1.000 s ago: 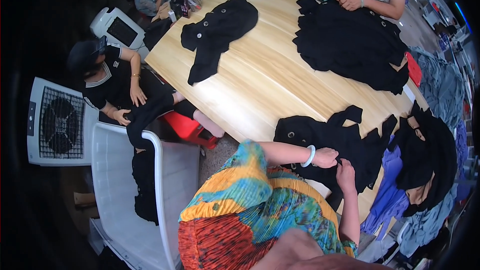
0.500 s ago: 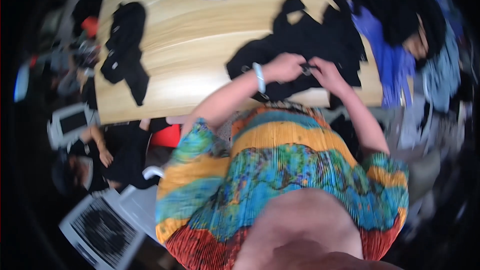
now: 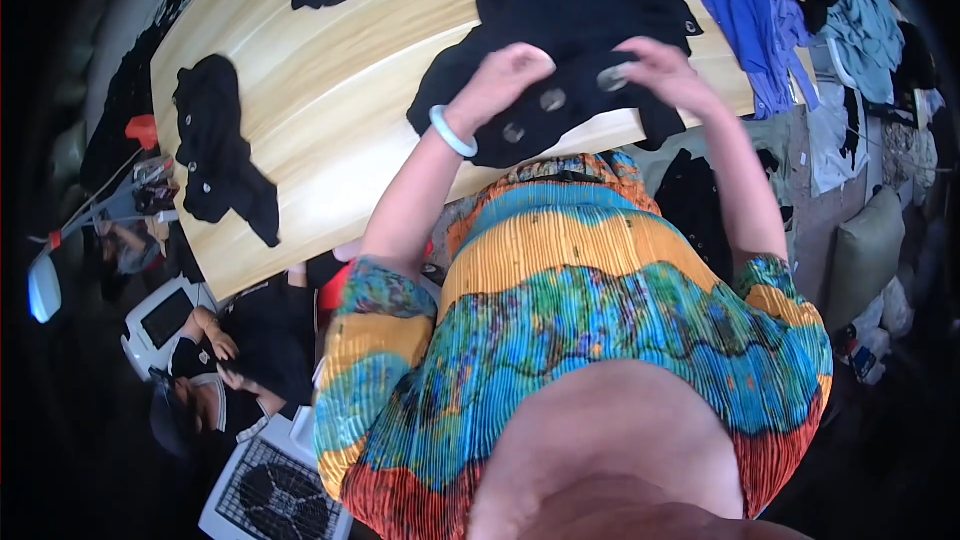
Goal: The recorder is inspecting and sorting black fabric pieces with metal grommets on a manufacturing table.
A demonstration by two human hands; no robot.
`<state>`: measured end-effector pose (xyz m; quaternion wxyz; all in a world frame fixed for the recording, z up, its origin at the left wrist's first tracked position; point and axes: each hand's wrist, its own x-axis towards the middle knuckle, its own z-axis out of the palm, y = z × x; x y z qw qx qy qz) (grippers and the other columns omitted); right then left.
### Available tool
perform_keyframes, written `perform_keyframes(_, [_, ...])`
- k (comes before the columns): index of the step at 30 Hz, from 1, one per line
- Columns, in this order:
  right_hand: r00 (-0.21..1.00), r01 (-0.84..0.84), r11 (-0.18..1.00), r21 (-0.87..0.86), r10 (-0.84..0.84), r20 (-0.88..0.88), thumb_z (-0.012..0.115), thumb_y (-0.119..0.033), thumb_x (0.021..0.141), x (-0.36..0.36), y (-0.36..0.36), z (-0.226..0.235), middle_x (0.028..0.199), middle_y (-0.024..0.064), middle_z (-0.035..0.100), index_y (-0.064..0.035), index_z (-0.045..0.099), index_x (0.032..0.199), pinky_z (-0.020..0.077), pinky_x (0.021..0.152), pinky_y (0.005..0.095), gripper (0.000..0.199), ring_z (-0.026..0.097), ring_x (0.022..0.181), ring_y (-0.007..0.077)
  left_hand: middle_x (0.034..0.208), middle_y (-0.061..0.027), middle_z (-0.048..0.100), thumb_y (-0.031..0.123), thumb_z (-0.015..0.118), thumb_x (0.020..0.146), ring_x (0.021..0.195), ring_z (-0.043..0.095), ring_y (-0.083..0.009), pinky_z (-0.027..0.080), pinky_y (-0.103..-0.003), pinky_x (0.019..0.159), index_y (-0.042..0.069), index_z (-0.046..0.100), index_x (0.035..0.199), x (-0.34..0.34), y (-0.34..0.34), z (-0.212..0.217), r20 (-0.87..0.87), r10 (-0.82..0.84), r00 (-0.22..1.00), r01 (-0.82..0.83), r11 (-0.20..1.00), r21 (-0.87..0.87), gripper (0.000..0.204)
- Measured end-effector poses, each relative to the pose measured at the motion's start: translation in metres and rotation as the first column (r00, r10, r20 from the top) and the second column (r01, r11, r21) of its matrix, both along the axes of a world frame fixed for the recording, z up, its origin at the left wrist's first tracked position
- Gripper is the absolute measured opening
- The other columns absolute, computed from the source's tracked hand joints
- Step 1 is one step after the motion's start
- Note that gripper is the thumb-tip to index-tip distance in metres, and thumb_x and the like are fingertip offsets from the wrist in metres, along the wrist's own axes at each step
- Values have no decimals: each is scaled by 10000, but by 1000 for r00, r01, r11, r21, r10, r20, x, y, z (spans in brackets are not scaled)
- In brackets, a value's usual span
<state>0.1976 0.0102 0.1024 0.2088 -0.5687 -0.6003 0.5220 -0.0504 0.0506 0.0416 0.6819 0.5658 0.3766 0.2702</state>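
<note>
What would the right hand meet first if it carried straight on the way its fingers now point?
The right hand points toward the left hand; it would probably meet the black garment between them, likely at a silver button, though depth is unclear.

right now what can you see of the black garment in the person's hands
The black garment is dark soft cloth with large round silvery buttons along its near edge. It lies spread and rumpled on the pale wooden table, its near edge lifted. The left hand and right hand both grip that edge at the buttons.
</note>
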Motion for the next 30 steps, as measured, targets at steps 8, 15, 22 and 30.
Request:
perform_keyframes(8, [777, 375, 819, 434, -533, 335, 537, -159, 820, 254, -31, -56, 857, 54, 606, -46, 539, 1041, 438, 687, 252, 249, 565, 787, 142, 788, -88, 564, 351, 592, 786, 697, 522, -147, 434, -265, 648, -31, 542, 920, -148, -36, -88, -588, 580, 564, -571, 788, 230, 408])
perform_keyframes(15, [743, 214, 921, 327, -370, 557, 605, -151, 734, 82, -27, -82, 997, 161, 564, -44, 518, 1076, 447, 782, 359, 369, 556, 910, 296, 1114, -228, 473, 330, 749, 625, 1051, 467, -270, 383, -336, 889, -72, 302, 1220, -95, -26, -99, -517, 459, 723, -474, 873, 112, 846])
perform_keyframes(22, [951, -10, 964, 265, -73, 300, 608, -239, 711, 6, -33, -54, 1132, 130, 509, -93, 432, 1182, 405, 866, 376, 523, 486, 1035, 290, 811, -11, 545, 42, 537, 767, 560, 449, -55, 331, -168, 450, 64, 525, 1091, -29, -14, -12, -378, 352, 856, -372, 928, 21, 325])
perform_keyframes(30, [942, 207, 869, 450, -54, -331, 738, -218, 581, -30, -79, 9, 1149, 200, 426, -13, 367, 1147, 437, 779, 389, 707, 493, 983, 359, 971, -94, 538, -100, 521, 699, 878, 519, -157, 405, -260, 807, -20, 526, 1018, 85, -75, 151, -62, -246, 967, 252, 903, 348, 329])
